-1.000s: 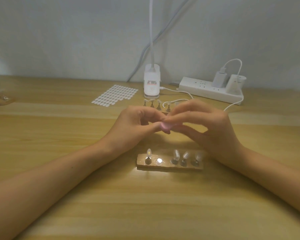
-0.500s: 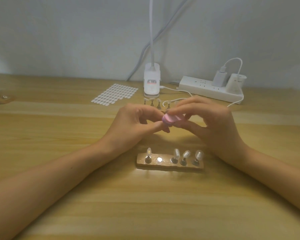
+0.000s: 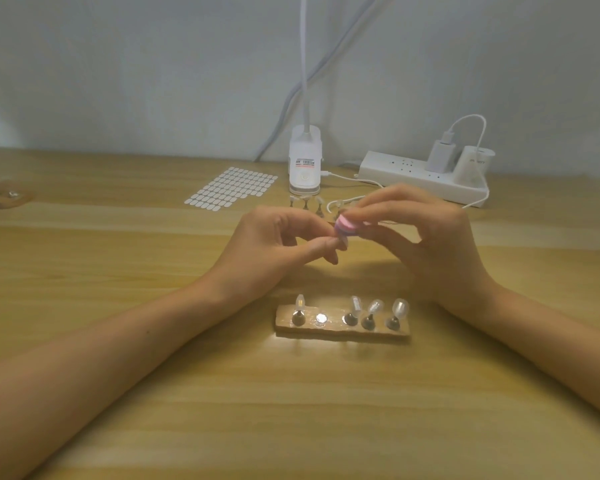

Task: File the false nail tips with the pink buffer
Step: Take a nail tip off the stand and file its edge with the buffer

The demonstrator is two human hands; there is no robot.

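Tabletop (image 3: 118, 393) of pale wood fills the lower two thirds of the frame, under a plain grey-white wall (image 3: 153, 64). We see two bare forearms enter from the lower corners and meet just above centre.

The right hand (image 3: 426, 237) is right of centre, fingers curled and thumb beneath, clamped on the pink buffer (image 3: 346, 226). The buffer is held in the air at the middle of the frame, one end poking out toward the other hand.

The left hand (image 3: 267, 244) is left of centre with its thumb pressed to its curled fingers in a tight pinch, the tips just under the buffer's free end. We cannot tell what, if anything, sits between them.

A white power strip (image 3: 406, 171) lies at upper right with a charger (image 3: 440, 155) plugged in, and its white cable loops upward. A white lamp base (image 3: 305, 168) stands at upper centre, its neck rising out of frame.

A sheet of small pale stickers (image 3: 232, 190) lies to the left of the lamp base.

Below the hands, a wooden holder (image 3: 340, 329) lies across the lower middle. It carries four false nail tips (image 3: 376, 306) upright on metal studs (a fifth stud, second from the left, shines bare).

A few more small stands (image 3: 305, 200) are lined up in front of the lamp base, blurred.
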